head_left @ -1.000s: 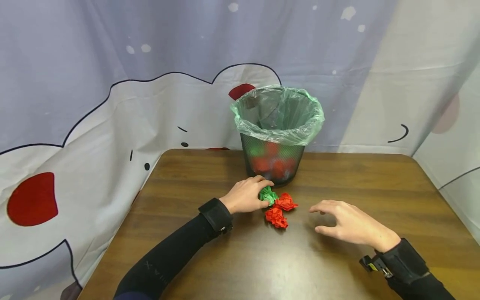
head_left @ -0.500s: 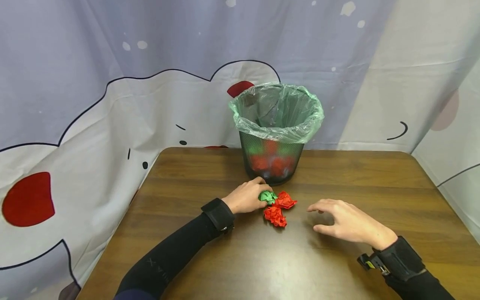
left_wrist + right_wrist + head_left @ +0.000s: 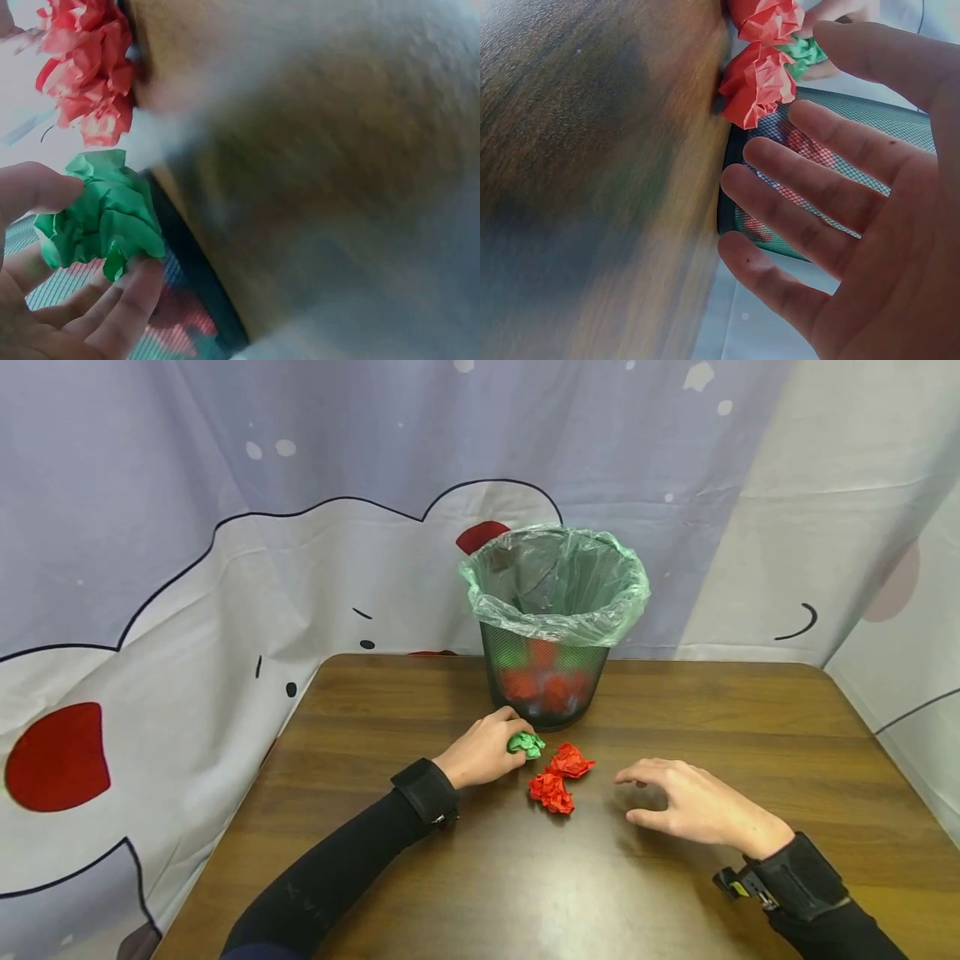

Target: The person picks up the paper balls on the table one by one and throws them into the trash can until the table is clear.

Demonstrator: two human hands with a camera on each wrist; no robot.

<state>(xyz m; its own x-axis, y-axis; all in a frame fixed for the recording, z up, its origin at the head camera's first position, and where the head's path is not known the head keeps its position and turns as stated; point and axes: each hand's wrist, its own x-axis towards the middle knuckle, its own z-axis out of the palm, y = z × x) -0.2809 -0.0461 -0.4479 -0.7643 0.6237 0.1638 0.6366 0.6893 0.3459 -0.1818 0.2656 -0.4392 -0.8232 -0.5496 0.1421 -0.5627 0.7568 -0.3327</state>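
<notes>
My left hand (image 3: pixel 483 750) pinches a crumpled green paper ball (image 3: pixel 527 744) between thumb and fingers, just in front of the bin. In the left wrist view the green paper ball (image 3: pixel 105 214) sits between the thumb and the fingertips. Two crumpled red paper balls, one (image 3: pixel 570 761) behind the other (image 3: pixel 551 793), lie on the table right of that hand. Over the table's right half, my right hand (image 3: pixel 693 802) holds nothing; its fingers are spread and relaxed in the right wrist view, palm (image 3: pixel 900 247) showing.
A black mesh bin (image 3: pixel 543 681) with a green plastic liner (image 3: pixel 562 622) stands at the table's back edge. Red and green paper balls show through its mesh. Behind the wooden table (image 3: pixel 750 718) hangs a patterned curtain (image 3: pixel 337 435).
My left hand has drawn slightly left and back toward the bin with the green paper ball, which now sits apart from the red ones. The right hand has barely moved.
</notes>
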